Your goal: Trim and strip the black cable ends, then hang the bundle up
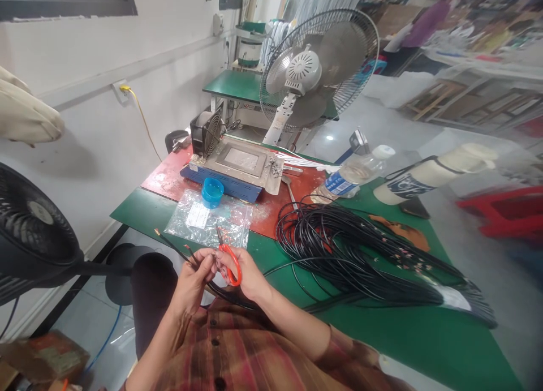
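Observation:
Close to my body, my left hand (195, 275) is closed round black cables (173, 245), whose stripped ends stick out to the upper left. My right hand (242, 269) holds red-handled scissors (231, 263), blades pointing up and away from me. The fingertips of both hands meet; what lies between them is too small to make out. On the green table to the right lies a big bundle of black cables (339, 255), with a white wrap near its right end. A clear plastic bag (178, 224) lies just beyond my hands, with a blue round container (212, 193) on it.
A blue heating unit with a metal top (220, 181) stands on a red mat, a small square fan (206, 132) behind it. A bottle (339, 181) and a white flask (407, 181) are at the right. A large fan (318, 68) rises behind; a black fan (38, 221) stands left.

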A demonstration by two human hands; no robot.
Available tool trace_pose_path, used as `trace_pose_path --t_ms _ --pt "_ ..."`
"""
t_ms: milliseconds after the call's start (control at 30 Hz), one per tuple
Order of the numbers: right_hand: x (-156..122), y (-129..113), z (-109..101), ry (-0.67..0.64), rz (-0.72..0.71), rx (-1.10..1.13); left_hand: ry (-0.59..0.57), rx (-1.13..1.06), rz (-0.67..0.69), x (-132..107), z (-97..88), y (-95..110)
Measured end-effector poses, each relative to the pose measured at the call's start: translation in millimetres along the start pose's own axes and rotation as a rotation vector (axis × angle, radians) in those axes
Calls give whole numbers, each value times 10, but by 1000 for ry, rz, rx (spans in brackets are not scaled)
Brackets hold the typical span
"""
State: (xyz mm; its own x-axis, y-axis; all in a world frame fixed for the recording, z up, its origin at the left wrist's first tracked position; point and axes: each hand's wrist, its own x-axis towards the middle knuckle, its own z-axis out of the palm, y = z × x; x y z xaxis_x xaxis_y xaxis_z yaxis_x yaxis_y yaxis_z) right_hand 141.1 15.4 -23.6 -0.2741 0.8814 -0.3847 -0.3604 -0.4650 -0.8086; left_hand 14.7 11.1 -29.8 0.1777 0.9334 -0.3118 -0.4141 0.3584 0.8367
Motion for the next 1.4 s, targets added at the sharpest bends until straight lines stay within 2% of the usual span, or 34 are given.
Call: trace_pose_path --t_ms 233,533,800,1000,1133,1400 --pt "-31 13 15 -3 -86 -105 15 -38 -18 5 -15 -16" --pt "-16 -7 22 -15 5 79 -64 -7 10 2 -13 2" --pt "-21 2 -7 -41 63 92 -112 -14 19 -20 4 29" --pt "43 -46 -62 34 -34 66 -150 -60 -76 -25 13 32" --pt "22 -119 -56 8 -82 15 -176 -94 -112 -20 5 34" --pt "-42 -160 -26 -12 -124 34 -147 -103 -127 -7 13 58"
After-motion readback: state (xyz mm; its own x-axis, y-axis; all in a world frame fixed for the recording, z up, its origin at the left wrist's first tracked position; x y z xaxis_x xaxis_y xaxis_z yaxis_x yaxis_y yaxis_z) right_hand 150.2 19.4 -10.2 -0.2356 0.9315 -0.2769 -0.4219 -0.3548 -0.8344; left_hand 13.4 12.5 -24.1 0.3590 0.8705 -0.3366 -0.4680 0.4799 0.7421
